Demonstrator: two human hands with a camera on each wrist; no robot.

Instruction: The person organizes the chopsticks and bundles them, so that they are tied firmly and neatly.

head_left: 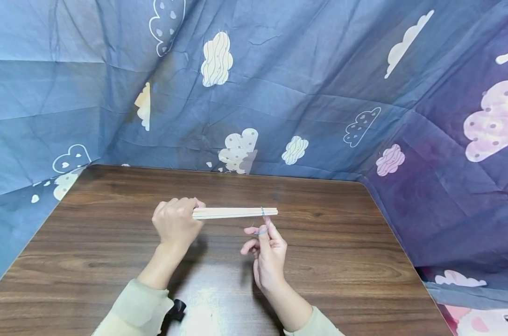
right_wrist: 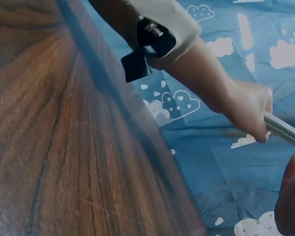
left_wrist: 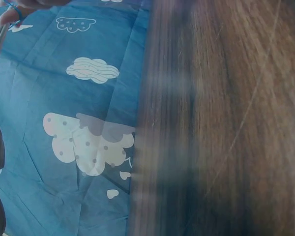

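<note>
My left hand [head_left: 175,220] grips a bundle of pale, slim sticks that look like chopsticks [head_left: 229,213], held level above the table and pointing right. Near their right end, a thin blue band, apparently a rubber band [head_left: 260,231], circles the sticks and stretches down to my right hand [head_left: 271,261]. That hand's thumb and index finger hold the band's loop just below the stick ends, the other fingers bent loosely. The right wrist view also has the left hand [right_wrist: 248,105] around the chopsticks [right_wrist: 280,128]. In the left wrist view, the blue band [left_wrist: 19,15] shows by a fingertip.
Beneath both hands lies a brown wood-grain table [head_left: 342,242]. Blue cloth with a cloud pattern [head_left: 271,93] hangs behind it and at both sides. A black device [head_left: 177,310] sits at the left sleeve cuff.
</note>
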